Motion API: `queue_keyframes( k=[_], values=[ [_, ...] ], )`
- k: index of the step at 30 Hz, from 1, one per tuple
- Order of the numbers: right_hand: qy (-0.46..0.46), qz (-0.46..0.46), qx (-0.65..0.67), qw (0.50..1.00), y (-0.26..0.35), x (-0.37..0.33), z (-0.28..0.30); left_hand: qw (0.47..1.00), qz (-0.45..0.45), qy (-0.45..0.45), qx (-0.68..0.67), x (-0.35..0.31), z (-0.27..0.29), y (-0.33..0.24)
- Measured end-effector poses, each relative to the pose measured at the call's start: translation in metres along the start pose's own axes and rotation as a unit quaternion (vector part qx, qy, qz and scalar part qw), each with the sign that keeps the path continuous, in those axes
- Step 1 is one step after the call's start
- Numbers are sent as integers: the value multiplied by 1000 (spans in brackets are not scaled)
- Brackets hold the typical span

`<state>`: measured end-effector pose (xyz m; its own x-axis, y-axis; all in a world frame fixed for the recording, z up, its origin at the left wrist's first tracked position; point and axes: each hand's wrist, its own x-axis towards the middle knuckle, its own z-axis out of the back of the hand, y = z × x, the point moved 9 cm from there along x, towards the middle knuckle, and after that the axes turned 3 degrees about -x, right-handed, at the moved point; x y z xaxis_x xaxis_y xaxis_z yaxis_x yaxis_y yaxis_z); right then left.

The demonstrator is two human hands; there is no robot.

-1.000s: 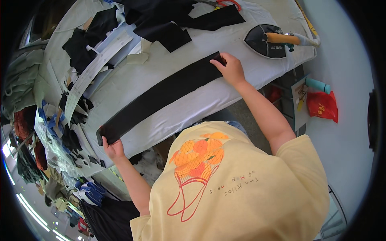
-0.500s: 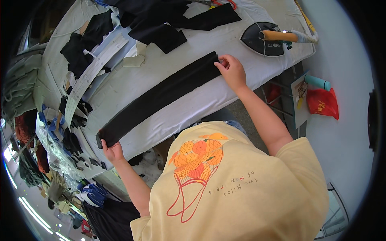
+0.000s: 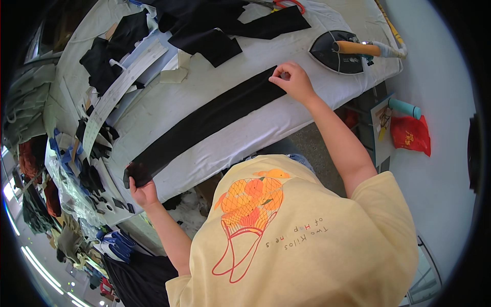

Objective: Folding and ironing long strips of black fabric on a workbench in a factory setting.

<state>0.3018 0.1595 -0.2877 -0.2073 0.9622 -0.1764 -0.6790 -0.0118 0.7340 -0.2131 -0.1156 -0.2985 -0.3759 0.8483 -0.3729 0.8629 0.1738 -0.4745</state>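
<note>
A long strip of black fabric (image 3: 204,122) lies slantwise across the white-covered table, its near-left end looking thinner and slightly see-through. My left hand (image 3: 144,193) grips that end at the table's edge, thumb on top and the other fingers hidden below the cloth. At the far-right end, my right hand (image 3: 294,83) has thumb and forefinger pinched together at the strip's upper corner. Between the two hands the strip looks flat and fairly straight. An iron (image 3: 335,52) with an orange-brown handle rests just beyond my right hand.
Black cloth pieces (image 3: 202,38) and red-handled scissors (image 3: 289,6) lie at the back. A long pale ruler (image 3: 120,92) and scraps cover the left side. Beside the table at right are a teal bottle (image 3: 405,108) and a red bag (image 3: 411,134). The iron's hose (image 3: 394,51) runs off right.
My right hand has shifted slightly left and up along the strip's end, its fingers more curled. My left hand keeps its place, with the cloth there spread thinner. The view has shifted a little.
</note>
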Motion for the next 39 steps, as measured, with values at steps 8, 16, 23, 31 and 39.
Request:
queue_keyframes(
  k=[8,16,23,31,39],
  values=[
    [-83,14,-6,996,-6,-10,10,1000,9,4,-3,-10,3,5],
    [-34,158,-138,977,15,-7,-2,999,29,-7,-26,2,7,15],
    [-110,210,-110,965,54,12,37,998,-44,-50,3,13,11,-3],
    [-311,353,-87,878,276,20,280,965,-6,-223,-134,38,89,56],
    [-515,488,-40,704,508,-58,443,986,4,-84,-144,155,7,55]
  ],
)
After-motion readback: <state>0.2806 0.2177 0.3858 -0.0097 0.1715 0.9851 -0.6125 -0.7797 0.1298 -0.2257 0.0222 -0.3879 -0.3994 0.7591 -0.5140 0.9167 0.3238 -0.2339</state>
